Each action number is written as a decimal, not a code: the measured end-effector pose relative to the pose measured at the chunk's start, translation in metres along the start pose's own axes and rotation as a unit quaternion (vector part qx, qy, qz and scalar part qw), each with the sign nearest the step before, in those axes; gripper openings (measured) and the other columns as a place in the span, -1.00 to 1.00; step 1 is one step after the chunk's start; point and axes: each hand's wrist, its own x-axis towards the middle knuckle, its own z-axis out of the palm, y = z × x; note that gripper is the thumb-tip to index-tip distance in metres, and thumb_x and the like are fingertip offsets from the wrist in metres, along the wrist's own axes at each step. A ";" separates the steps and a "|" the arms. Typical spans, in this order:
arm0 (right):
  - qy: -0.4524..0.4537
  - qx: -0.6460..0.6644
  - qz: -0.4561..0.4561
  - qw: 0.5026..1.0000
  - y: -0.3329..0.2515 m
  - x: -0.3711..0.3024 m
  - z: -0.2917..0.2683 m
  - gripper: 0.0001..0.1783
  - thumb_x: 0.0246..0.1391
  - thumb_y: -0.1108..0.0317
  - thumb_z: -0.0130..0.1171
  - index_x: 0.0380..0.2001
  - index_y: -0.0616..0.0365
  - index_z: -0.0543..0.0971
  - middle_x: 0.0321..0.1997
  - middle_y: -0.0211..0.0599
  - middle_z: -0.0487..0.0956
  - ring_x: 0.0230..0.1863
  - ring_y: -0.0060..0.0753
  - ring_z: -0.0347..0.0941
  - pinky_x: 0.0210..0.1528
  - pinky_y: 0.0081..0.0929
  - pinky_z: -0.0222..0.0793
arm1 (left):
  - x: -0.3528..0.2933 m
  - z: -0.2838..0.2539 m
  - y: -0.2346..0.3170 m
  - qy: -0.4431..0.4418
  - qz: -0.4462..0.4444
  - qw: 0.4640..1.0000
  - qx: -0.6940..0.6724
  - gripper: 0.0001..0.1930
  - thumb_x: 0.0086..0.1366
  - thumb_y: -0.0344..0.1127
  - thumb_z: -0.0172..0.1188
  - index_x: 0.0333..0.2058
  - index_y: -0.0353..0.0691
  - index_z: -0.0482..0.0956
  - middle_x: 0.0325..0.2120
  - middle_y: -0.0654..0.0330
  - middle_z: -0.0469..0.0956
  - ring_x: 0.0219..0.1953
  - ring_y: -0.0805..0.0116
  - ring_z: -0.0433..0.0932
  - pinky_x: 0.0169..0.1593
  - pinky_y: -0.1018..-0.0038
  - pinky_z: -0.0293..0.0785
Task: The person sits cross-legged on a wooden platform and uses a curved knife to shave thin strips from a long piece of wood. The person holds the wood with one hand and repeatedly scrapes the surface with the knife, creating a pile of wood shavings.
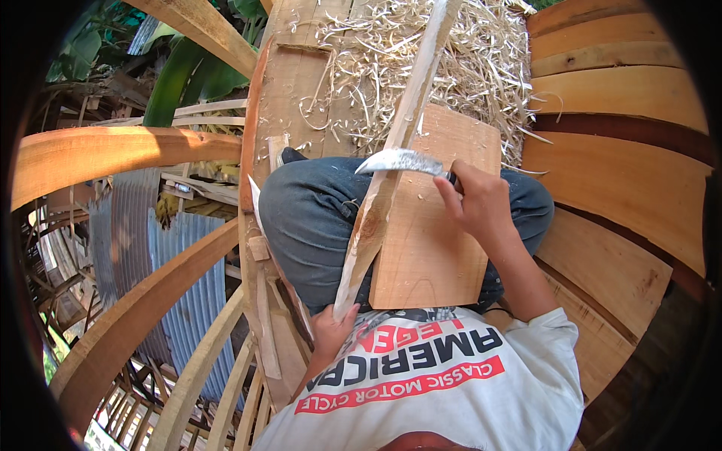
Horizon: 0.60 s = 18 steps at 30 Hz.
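Note:
A long, narrow strip of pale wood [402,120] runs from my lap up past the top of the picture. My left hand [333,331] is closed round its near end, close to my waist. In my right hand [479,197] is a curved knife [401,160] with a worn grey blade, its handle mostly hidden by my fingers. The blade lies across the strip at about knee height, its tip pointing left. Under the strip and my right forearm, a flat brown board [436,240] rests across my lap, with a few small chips on it.
Curly wood shavings [481,83] are heaped ahead of my knees on the planks [301,83]. Overlapping wide planks [617,180] rise on my right. Curved timber ribs [135,312] stand on the left, with corrugated metal sheets [188,263] and green leaves [184,79] beyond them.

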 end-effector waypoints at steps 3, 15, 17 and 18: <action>0.039 -0.032 -0.010 0.999 0.016 0.022 0.002 -0.61 0.05 0.03 0.17 -0.62 0.06 0.38 -0.72 -0.35 0.42 -0.70 -0.27 0.41 -0.66 -0.38 0.27 | -0.003 0.004 -0.002 0.021 0.021 0.999 0.020 -0.70 0.02 -0.24 0.40 -0.58 -0.37 0.52 -0.68 -0.06 0.53 -0.61 0.05 0.59 -0.54 0.36 0.44; 0.133 -0.092 -0.059 0.985 0.048 0.062 0.012 -0.55 0.07 -0.02 0.14 -0.66 0.07 0.34 -0.76 -0.34 0.37 -0.72 -0.24 0.39 -0.66 -0.35 0.25 | 0.002 0.004 0.008 0.034 0.043 0.998 0.021 -0.69 0.03 -0.22 0.39 -0.60 -0.35 0.50 -0.69 -0.07 0.51 -0.62 0.00 0.56 -0.57 0.34 0.44; 0.135 -0.097 -0.055 0.985 0.049 0.061 0.013 -0.54 0.08 -0.03 0.13 -0.66 0.07 0.34 -0.76 -0.33 0.37 -0.71 -0.23 0.40 -0.66 -0.35 0.25 | 0.003 0.004 0.008 0.038 0.058 0.997 0.041 -0.68 0.04 -0.22 0.38 -0.60 -0.35 0.50 -0.69 -0.07 0.51 -0.61 -0.01 0.56 -0.57 0.33 0.44; 0.136 -0.099 -0.053 0.984 0.049 0.060 0.013 -0.54 0.08 -0.03 0.12 -0.67 0.07 0.33 -0.76 -0.33 0.37 -0.71 -0.23 0.40 -0.66 -0.35 0.25 | 0.002 0.004 0.008 0.041 0.065 0.996 0.050 -0.68 0.04 -0.22 0.38 -0.60 -0.35 0.50 -0.69 -0.08 0.50 -0.61 -0.02 0.56 -0.57 0.33 0.43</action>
